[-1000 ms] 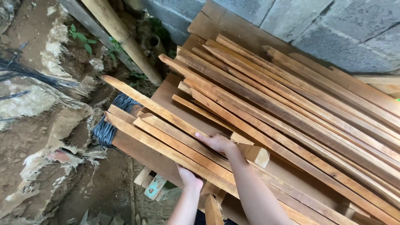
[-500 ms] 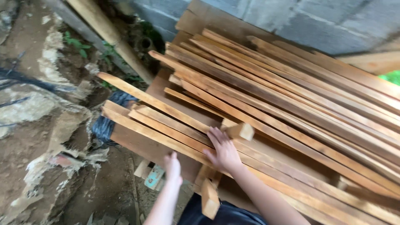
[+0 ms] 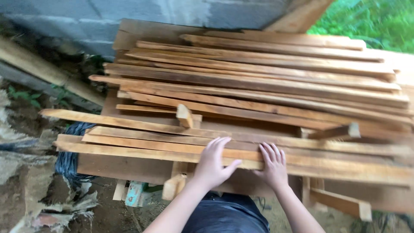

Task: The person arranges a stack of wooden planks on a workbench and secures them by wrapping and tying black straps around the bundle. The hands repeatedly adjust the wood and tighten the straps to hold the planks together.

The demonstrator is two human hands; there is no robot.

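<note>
Wooden slats (image 3: 241, 149) lay nearest us on the stack against the block wall (image 3: 129, 15); half a second earlier only our right hand (image 3: 272, 166) touched them, now our left hand (image 3: 213, 166) joined, both spread flat, gripping nothing.

Wood slats (image 3: 258, 86) orange-brown; block wall (image 3: 86, 17) grey; coiled wire (image 3: 69, 159) blue-black; foliage (image 3: 371, 21) bright green.

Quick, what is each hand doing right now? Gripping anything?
Left hand: open, fingers spread flat on the nearest wooden slats, gripping nothing.
Right hand: open, palm down on the same slats, gripping nothing.
</note>
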